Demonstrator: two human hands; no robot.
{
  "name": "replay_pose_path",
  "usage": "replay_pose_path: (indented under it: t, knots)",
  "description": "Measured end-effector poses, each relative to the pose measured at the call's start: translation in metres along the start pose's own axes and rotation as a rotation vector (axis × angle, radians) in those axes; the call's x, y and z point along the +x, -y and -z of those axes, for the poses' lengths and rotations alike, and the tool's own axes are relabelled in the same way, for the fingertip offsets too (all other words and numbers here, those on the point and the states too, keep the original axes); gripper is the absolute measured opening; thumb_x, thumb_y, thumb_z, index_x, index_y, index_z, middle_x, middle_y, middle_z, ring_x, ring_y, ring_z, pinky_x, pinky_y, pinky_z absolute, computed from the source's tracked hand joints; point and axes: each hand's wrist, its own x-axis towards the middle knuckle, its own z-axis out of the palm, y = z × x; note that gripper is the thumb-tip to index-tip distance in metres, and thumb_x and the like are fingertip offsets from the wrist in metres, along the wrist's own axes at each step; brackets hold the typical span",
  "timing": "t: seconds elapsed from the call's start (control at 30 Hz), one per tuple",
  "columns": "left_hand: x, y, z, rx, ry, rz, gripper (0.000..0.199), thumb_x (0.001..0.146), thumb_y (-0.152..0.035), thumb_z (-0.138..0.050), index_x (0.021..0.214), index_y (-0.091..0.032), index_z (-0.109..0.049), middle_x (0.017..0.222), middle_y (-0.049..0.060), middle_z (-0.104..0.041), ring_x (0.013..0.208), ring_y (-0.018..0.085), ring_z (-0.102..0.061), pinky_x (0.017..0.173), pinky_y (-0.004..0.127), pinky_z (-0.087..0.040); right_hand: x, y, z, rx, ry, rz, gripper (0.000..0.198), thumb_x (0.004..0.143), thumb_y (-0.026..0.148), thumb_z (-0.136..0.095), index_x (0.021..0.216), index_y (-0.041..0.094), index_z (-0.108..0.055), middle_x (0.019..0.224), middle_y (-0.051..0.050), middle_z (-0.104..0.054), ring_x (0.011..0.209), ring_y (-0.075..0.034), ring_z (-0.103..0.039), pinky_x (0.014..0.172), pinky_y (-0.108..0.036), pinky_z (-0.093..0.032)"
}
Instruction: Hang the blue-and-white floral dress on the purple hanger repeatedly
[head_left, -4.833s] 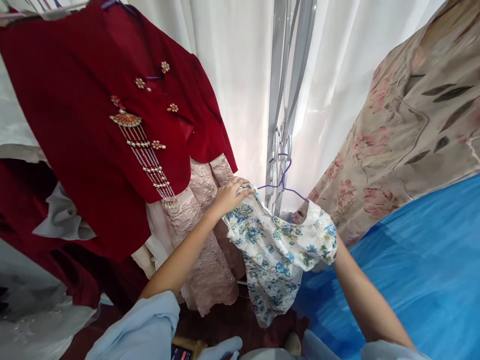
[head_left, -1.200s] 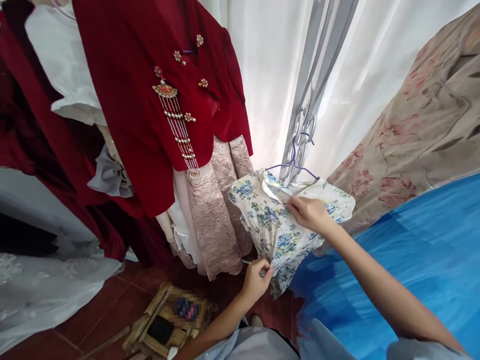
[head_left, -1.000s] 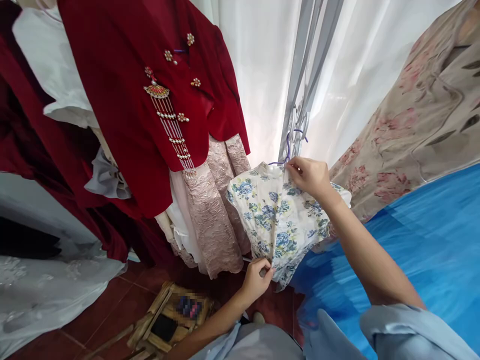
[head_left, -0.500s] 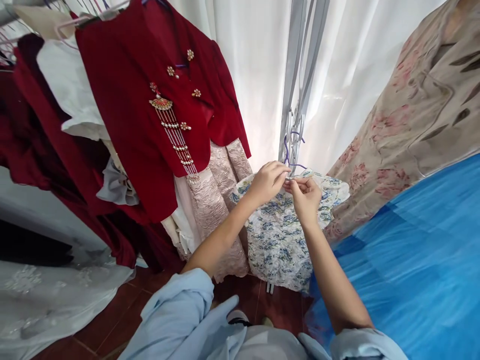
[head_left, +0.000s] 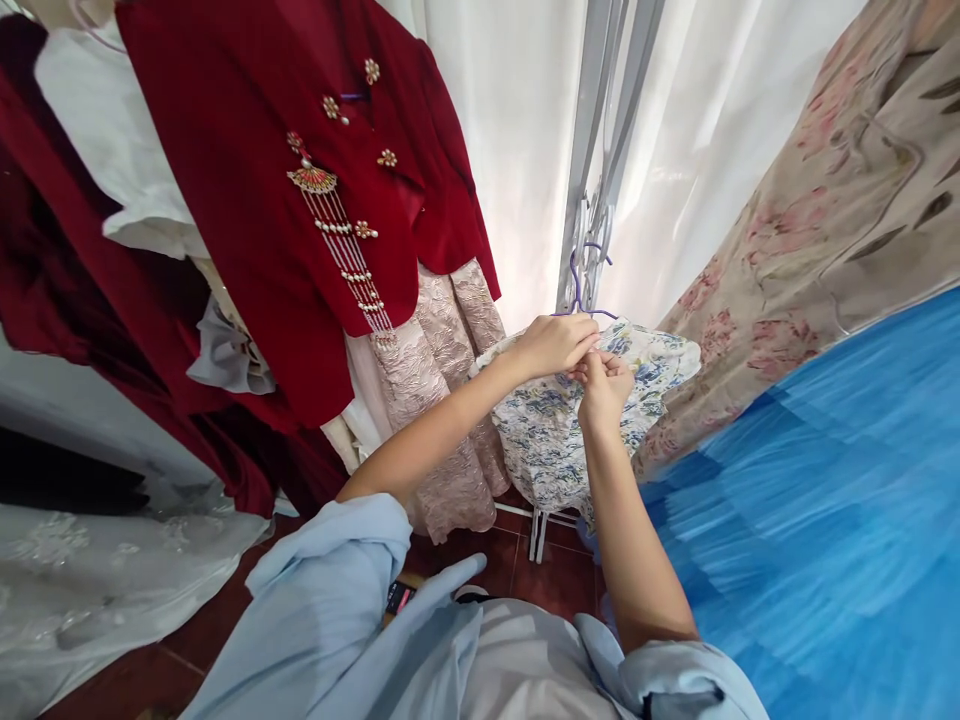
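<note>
A white dress (head_left: 540, 450) with a blue floral print hangs on a purple hanger (head_left: 576, 290) in front of me. My left hand (head_left: 559, 345) bends over the neckline with its fingers closed. Right against it, my right hand (head_left: 606, 390) pinches at the same spot, thumb and fingertips together. The fingertips of both hands meet at the top front of the dress. Whatever small part of the cloth or fastening lies between them is covered by the fingers.
Left of me hang a red jacket (head_left: 262, 250) with a beaded brooch and a pink brocade skirt (head_left: 442, 400). Blue tulle (head_left: 825, 500) and a beige floral garment (head_left: 795, 270) are on the right. Behind stand a grey metal pole (head_left: 589, 130) and white curtains (head_left: 502, 130).
Both hands have drawn closer together at the neckline, the left shifting slightly right. The lower part of the dress has swung up, showing more of the stand's white legs. The view has tilted a little.
</note>
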Motion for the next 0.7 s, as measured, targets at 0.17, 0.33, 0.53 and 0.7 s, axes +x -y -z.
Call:
replay_pose_path:
  t: [0.17, 0.33, 0.53, 0.7]
  knots:
    - [0.013, 0.002, 0.002, -0.057, -0.090, 0.095, 0.033, 0.105, -0.027, -0.036, 0.092, -0.016, -0.064, 0.091, 0.008, -0.068, 0.077, 0.018, -0.061, 0.063, 0.030, -0.035, 0.004, -0.029, 0.023, -0.160, 0.098, -0.156, 0.019, 0.074, 0.037, -0.069, 0.071, 0.021, -0.061, 0.056, 0.002, -0.063, 0.049, -0.015, -0.061, 0.049, -0.029, -0.055]
    - [0.017, 0.018, 0.012, -0.079, -0.102, 0.130, 0.032, 0.103, -0.029, -0.042, 0.091, -0.017, -0.069, 0.092, 0.008, -0.071, 0.082, 0.021, -0.064, 0.066, 0.029, -0.039, -0.044, -0.082, 0.080, -0.310, 0.103, -0.309, 0.028, 0.068, 0.044, -0.070, 0.060, 0.023, -0.054, 0.047, 0.002, -0.057, 0.043, -0.016, -0.055, 0.044, -0.029, -0.050]
    - [-0.001, 0.053, 0.013, -0.550, -0.129, 0.234, 0.025, 0.091, -0.035, -0.064, 0.082, -0.016, -0.076, 0.079, 0.005, -0.072, 0.073, 0.016, -0.063, 0.072, 0.029, -0.046, -0.112, -0.130, 0.133, -0.392, 0.093, -0.431, 0.042, 0.064, 0.061, -0.072, 0.060, 0.026, -0.049, 0.042, 0.002, -0.055, 0.036, -0.016, -0.051, 0.036, -0.030, -0.046]
    - [-0.037, 0.130, 0.031, -1.032, -0.351, 0.664, 0.033, 0.078, -0.048, -0.080, 0.081, -0.016, -0.072, 0.054, -0.004, -0.050, 0.048, 0.008, -0.044, 0.053, 0.024, -0.041, -0.104, -0.128, 0.129, -0.384, 0.172, -0.439, 0.047, 0.069, 0.065, -0.072, 0.078, 0.023, -0.053, 0.066, -0.005, -0.071, 0.051, -0.020, -0.064, 0.047, -0.033, -0.053]
